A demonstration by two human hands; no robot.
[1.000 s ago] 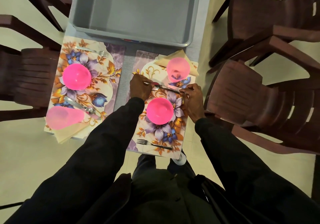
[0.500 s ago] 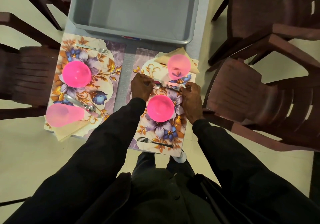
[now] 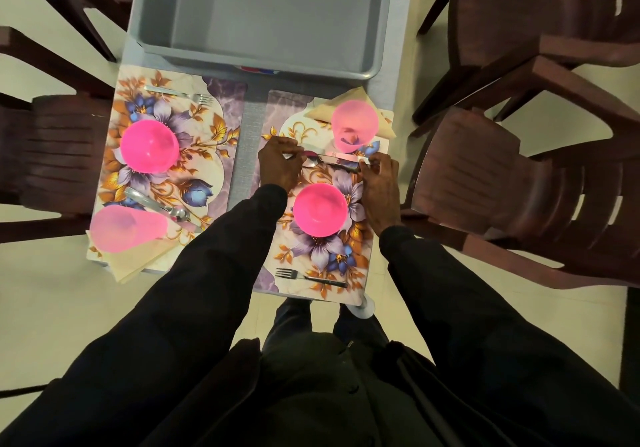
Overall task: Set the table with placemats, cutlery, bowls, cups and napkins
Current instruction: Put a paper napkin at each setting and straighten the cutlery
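- The left placemat (image 3: 214, 128) looks fully laid.
- The right placemat (image 3: 322, 256) carries a bowl (image 3: 320, 209), cup (image 3: 354, 123), napkin (image 3: 320, 111) and fork (image 3: 310, 277).
- With curled fingers, the left hand (image 3: 278, 166) pinches the spoon (image 3: 313, 161) and the right hand (image 3: 379, 187) the knife (image 3: 341, 157), between cup and bowl; probably only straightening remains.

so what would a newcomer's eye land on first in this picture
The two hot-pink plastic bowls jump out, one centred on each floral printed placemat. The left hand and right hand pinch a shiny steel spoon and knife by the ends, between the right bowl and a translucent pink plastic cup. A big empty grey plastic tub sits just beyond the placemats.
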